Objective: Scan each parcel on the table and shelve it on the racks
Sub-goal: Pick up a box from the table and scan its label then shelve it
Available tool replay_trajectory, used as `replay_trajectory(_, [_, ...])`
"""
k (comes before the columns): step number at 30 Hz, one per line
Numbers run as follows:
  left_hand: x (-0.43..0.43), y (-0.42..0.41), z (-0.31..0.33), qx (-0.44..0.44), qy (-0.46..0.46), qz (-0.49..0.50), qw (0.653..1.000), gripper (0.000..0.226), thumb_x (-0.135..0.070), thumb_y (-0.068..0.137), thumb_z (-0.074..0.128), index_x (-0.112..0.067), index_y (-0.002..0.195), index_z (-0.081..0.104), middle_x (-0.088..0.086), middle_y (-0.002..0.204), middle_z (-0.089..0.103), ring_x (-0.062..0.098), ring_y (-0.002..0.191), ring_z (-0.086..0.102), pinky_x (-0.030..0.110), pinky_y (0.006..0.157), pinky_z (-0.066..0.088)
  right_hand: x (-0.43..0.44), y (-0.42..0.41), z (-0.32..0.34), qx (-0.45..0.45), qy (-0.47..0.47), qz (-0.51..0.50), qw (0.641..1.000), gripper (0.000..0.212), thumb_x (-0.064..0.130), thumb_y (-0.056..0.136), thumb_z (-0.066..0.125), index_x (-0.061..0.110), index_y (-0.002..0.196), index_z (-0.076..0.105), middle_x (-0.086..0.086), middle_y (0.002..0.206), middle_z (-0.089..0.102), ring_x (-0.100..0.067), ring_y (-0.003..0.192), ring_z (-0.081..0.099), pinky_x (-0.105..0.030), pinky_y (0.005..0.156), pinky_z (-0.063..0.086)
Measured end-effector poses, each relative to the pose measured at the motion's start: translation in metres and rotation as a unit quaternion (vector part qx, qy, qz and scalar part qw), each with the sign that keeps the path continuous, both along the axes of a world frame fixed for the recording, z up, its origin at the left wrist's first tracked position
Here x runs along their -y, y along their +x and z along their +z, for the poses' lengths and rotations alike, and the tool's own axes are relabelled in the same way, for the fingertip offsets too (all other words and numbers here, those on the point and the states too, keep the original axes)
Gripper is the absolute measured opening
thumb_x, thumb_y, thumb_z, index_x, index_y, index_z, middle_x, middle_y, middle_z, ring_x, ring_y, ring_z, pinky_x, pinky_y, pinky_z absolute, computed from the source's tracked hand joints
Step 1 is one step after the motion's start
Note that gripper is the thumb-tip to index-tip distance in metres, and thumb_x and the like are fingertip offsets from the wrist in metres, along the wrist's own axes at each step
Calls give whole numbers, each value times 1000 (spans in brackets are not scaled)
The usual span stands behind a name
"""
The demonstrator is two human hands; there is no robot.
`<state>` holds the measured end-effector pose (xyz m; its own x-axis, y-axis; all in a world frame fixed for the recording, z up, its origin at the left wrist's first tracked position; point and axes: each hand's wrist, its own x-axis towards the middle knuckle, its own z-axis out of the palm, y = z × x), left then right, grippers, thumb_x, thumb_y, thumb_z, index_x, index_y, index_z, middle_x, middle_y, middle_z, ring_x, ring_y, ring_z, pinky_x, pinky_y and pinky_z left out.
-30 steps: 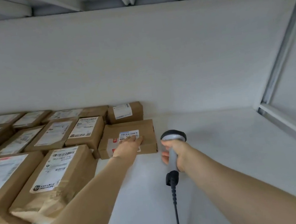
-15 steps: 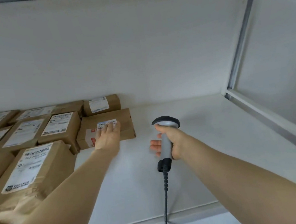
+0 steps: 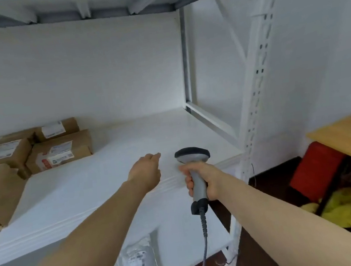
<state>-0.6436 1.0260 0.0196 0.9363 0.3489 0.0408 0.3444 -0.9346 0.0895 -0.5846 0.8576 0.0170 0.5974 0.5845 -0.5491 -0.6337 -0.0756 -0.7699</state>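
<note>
parcel (image 3: pixel 61 151) lies on the shelf (image 3: pixel 126 139) well left of and beyond the left hand (image 3: pixel 146 172), which has lifted off it and drawn back, loosely curled and empty, while the right hand (image 3: pixel 207 179) stays wrapped round the scanner (image 3: pixel 192 155), so this one looks shelved and another is due.

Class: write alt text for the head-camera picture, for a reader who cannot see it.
A right hand grips a corded barcode scanner at a white rack shelf; the empty left hand hovers beside it. Brown labelled parcels sit at the shelf's left.
</note>
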Motion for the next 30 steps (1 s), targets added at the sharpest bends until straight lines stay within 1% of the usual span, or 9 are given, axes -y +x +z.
replay_trajectory(4, [106, 14, -9, -8, -2, -90, 996, 55, -20, 100, 42, -18, 151, 24, 6, 151, 34, 24, 136, 35, 34, 108, 33, 109, -6, -14, 16, -1, -80, 997, 12, 1, 82, 65, 6, 74, 57, -5, 54, 50, -14, 42, 46, -22, 47, 42])
replay_trajectory(9, [232, 39, -19, -23, 4, -206, 978, 54, -18, 98, 44, -17, 150, 28, 7, 147, 39, 25, 134, 37, 34, 102, 38, 239, -10, -27, 5, 6, -205, 979, 18, -10, 82, 59, 3, 72, 52, -9, 56, 48, -17, 47, 45, -27, 49, 42])
replay_trajectory(12, [305, 64, -24, -39, 9, -278, 960, 53, -20, 99, 43, -16, 150, 28, 9, 147, 38, 26, 134, 37, 35, 103, 36, 314, -8, -36, 12, -3, -275, 961, 14, -8, 81, 66, 0, 75, 56, -10, 58, 55, -18, 47, 53, -28, 50, 46])
replay_trajectory(14, [353, 82, -29, -44, 6, -323, 945, 53, -20, 99, 44, -16, 149, 29, 8, 147, 38, 26, 134, 37, 35, 104, 35, 361, -8, -42, 12, -11, -319, 948, 13, -4, 81, 70, -1, 79, 58, -10, 61, 59, -17, 47, 58, -24, 46, 47])
replay_trajectory(20, [499, 142, -55, -71, -4, -447, 892, 56, -17, 96, 45, -15, 149, 30, 8, 144, 41, 26, 133, 38, 36, 105, 36, 496, -2, -63, 4, -47, -462, 886, 19, -9, 80, 70, 1, 76, 54, -13, 60, 59, -20, 54, 58, -29, 48, 46])
replay_trajectory(23, [569, 176, -71, -78, -13, -497, 864, 56, -17, 95, 46, -15, 149, 30, 8, 142, 43, 26, 130, 41, 38, 104, 38, 561, 11, -73, -14, -58, -528, 847, 16, -11, 81, 67, 0, 83, 55, -15, 66, 61, -22, 57, 61, -31, 50, 47])
replay_trajectory(25, [613, 199, -79, -90, -22, -525, 846, 57, -18, 95, 46, -14, 150, 28, 8, 145, 40, 25, 133, 39, 37, 105, 37, 602, 25, -78, -28, -72, -568, 820, 15, -12, 83, 64, -1, 89, 57, -19, 76, 63, -24, 62, 63, -32, 55, 50])
replay_trajectory(28, [670, 239, -88, -109, -39, -554, 824, 57, -20, 98, 45, -14, 151, 25, 7, 150, 34, 24, 137, 35, 34, 108, 35, 658, 59, -83, -52, -57, -612, 787, 24, -16, 84, 58, 0, 102, 58, -23, 93, 62, -26, 62, 61, -34, 52, 51])
replay_trajectory(30, [703, 268, -91, -125, -61, -558, 818, 58, -21, 99, 46, -13, 152, 24, 7, 151, 33, 23, 138, 35, 32, 109, 34, 689, 83, -86, -62, -64, -624, 776, 26, -16, 83, 58, -2, 104, 57, -21, 88, 62, -26, 63, 60, -34, 55, 53])
